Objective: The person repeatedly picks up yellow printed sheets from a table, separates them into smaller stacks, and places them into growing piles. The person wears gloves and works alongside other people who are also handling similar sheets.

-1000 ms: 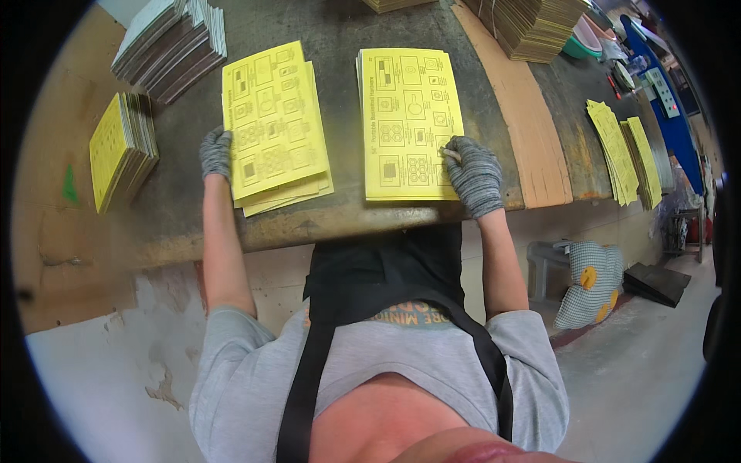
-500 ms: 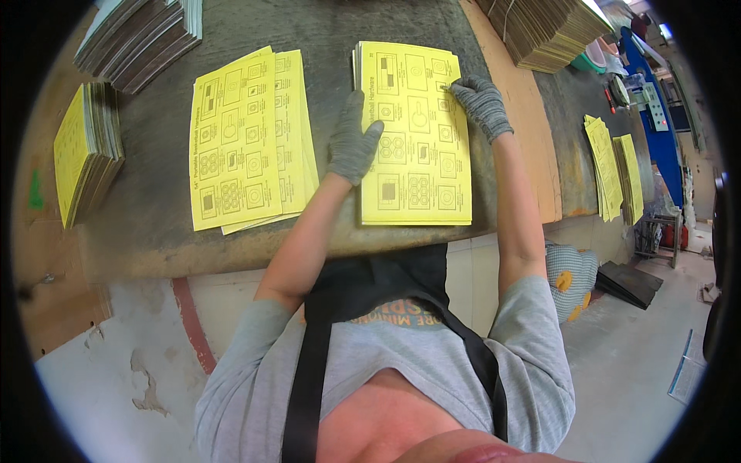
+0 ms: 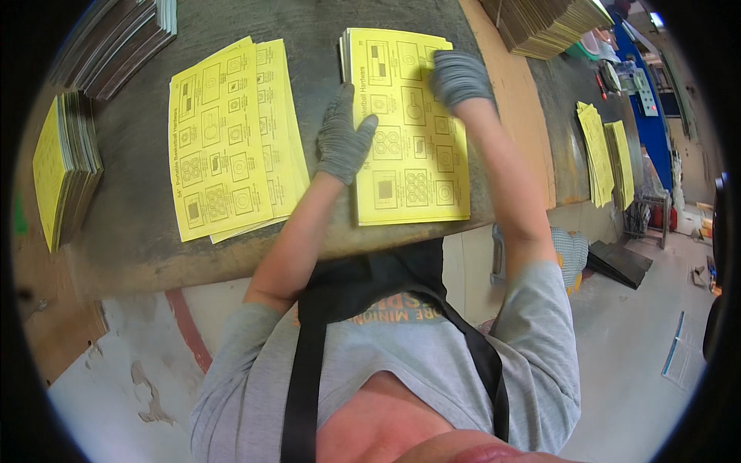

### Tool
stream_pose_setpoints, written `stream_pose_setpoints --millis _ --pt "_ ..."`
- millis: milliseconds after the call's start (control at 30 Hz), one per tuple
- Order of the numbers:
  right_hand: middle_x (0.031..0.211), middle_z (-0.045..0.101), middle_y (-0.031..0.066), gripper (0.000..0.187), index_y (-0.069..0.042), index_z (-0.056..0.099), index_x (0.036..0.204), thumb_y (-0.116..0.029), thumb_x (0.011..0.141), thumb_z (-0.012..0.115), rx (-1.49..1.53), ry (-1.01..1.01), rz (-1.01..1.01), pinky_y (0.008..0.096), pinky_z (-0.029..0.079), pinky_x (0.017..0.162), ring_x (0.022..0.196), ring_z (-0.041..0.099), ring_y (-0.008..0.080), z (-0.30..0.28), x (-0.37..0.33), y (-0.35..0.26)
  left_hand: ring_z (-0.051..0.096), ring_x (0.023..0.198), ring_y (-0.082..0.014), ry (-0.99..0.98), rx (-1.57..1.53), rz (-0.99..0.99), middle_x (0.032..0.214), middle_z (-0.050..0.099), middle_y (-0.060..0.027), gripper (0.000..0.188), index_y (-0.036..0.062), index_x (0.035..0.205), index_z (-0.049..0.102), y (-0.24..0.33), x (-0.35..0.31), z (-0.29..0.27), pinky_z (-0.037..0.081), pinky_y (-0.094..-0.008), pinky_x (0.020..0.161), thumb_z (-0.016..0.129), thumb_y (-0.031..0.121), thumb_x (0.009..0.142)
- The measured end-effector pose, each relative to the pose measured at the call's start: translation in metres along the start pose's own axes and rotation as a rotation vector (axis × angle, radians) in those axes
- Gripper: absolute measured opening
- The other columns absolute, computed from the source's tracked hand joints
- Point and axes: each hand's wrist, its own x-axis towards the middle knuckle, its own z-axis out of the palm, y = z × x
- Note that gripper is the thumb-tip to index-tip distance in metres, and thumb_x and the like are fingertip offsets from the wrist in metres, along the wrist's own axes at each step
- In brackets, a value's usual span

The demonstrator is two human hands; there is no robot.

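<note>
Steady the yellow stack from the left, keep its far corner square

Closest to the body, the worktable's front edge [image 3: 139, 262] runs just beyond the black apron [image 3: 378, 279]. The stack of yellow printed sheets [image 3: 413, 174] lies flat on the table with its near edge close to that front edge, so pressing down seems safer than pulling toward the body. To its left and apart from it, a looser pile of yellow sheets [image 3: 220, 143] lies fanned; good work would keep sleeve and forearm from dragging it.

The left hand [image 3: 342, 139], in a grey glove, has its thumb spread from its fingers: the thumb reaches over the stack's face while the fingers lie along its left side. Light, even pressure there should keep the layers from skewing.

Farther out, the right hand [image 3: 461, 77], also gloved, is at the stack's upper right corner. It is blurred, and whether its fingers pinch paper or are apart I cannot tell. A soft touch at that corner should avoid creasing; knit gloves may make single sheets hard to separate.

Beyond, a tan cardboard strip [image 3: 513, 89] leads up to a tall brown-edged stack [image 3: 540, 27], well clear of the left hand.
</note>
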Motion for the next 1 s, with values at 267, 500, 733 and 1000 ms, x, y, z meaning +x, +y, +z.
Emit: stream_pose_setpoints --millis 267,500,733,1000 --pt "0.069 0.062 0.003 0.019 -0.003 0.066 0.087 -0.021 0.082 0.065 1.074 -0.096 0.327 0.0269 0.046 0.05 0.053 0.053 0.0094 0.033 -0.012 0.044 0.032 0.13 -0.032 0.041 0.177 0.025 0.14 0.033 -0.02 0.067 -0.0004 0.137 0.031 0.001 -0.001 0.001 0.025 -0.037 0.109 0.061 0.021 0.081" --pt "0.065 0.058 0.0013 0.016 -0.003 0.065 0.085 -0.019 0.083 0.064 1.203 -0.204 0.4 0.0226 0.045 0.047 0.051 0.05 0.0064 0.047 -0.009 0.053 0.032 0.13 -0.0322 0.037 0.118 0.029 0.14 0.033 -0.0202 0.067 -0.0007 0.137 0.03 0.002 -0.001 0.0 0.025 -0.0378 0.109 0.061 0.02 0.081" --pt "0.066 0.06 0.0023 0.016 -0.002 0.065 0.085 -0.018 0.083 0.063 1.164 -0.248 0.435 0.0245 0.047 0.047 0.051 0.051 0.0072 0.034 -0.007 0.052 0.032 0.13 -0.0319 0.041 0.135 0.048 0.14 0.033 -0.0196 0.066 -0.0005 0.137 0.031 0.002 -0.001 0.0 0.025 -0.0369 0.109 0.061 0.02 0.081" --pt "0.087 0.066 0.0204 0.021 -0.001 0.068 0.092 -0.013 0.08 0.055 -0.107 -0.056 -0.142 0.0413 0.052 0.07 0.081 0.066 0.0331 0.012 0.002 -0.009 0.032 0.13 -0.031 0.047 0.165 0.026 0.141 0.033 -0.0176 0.066 0.0006 0.138 0.03 0.0 -0.001 0.003 0.026 -0.037 0.109 0.059 0.024 0.083"
